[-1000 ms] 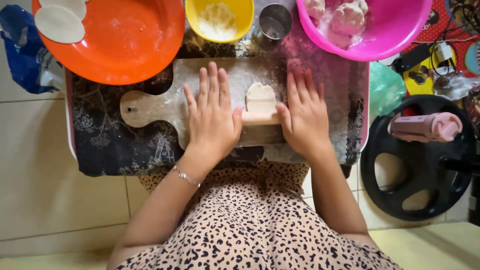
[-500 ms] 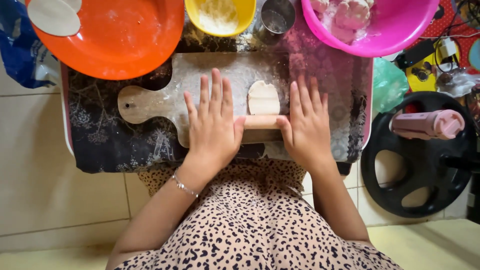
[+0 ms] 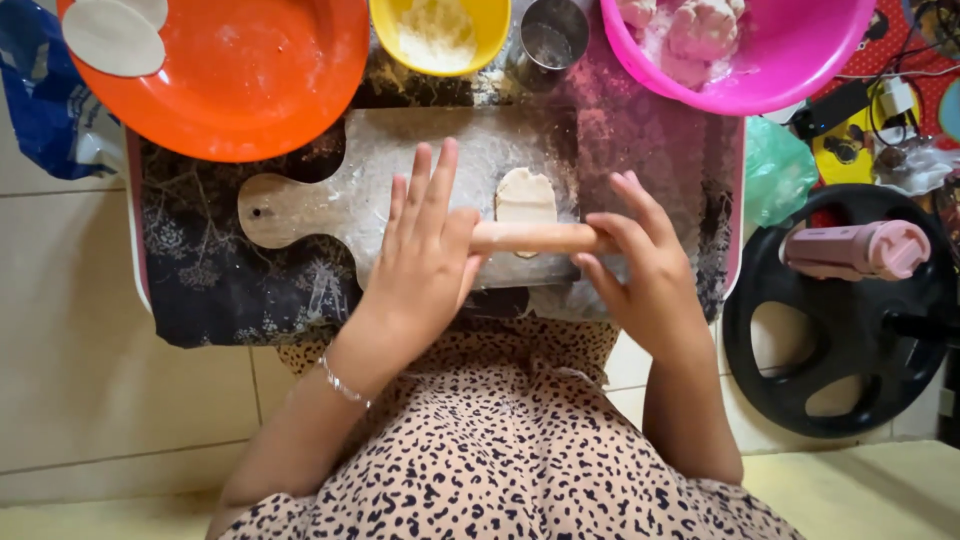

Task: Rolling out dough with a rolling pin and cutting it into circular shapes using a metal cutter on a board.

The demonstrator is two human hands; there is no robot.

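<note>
A wooden rolling pin [image 3: 535,238] lies across a floured wooden board [image 3: 400,165] with a handle at its left. Under the pin sits an oval piece of flattened dough [image 3: 527,198]. My left hand [image 3: 425,260] presses flat on the pin's left end, fingers spread and pointing away from me. My right hand [image 3: 640,265] rests on the pin's right end, fingers bent over it. The board lies on a dark patterned tray [image 3: 215,285].
Behind the board stand an orange bowl [image 3: 250,75] with a rolled dough disc [image 3: 112,38], a yellow bowl of flour [image 3: 438,35], a steel cup [image 3: 548,40] and a pink bowl of dough lumps [image 3: 745,50]. A black weight plate [image 3: 840,330] with a pink bottle [image 3: 855,250] lies right.
The pin has rolled back toward me over the dough's near end. My right hand's fingers have curled from flat to bent.
</note>
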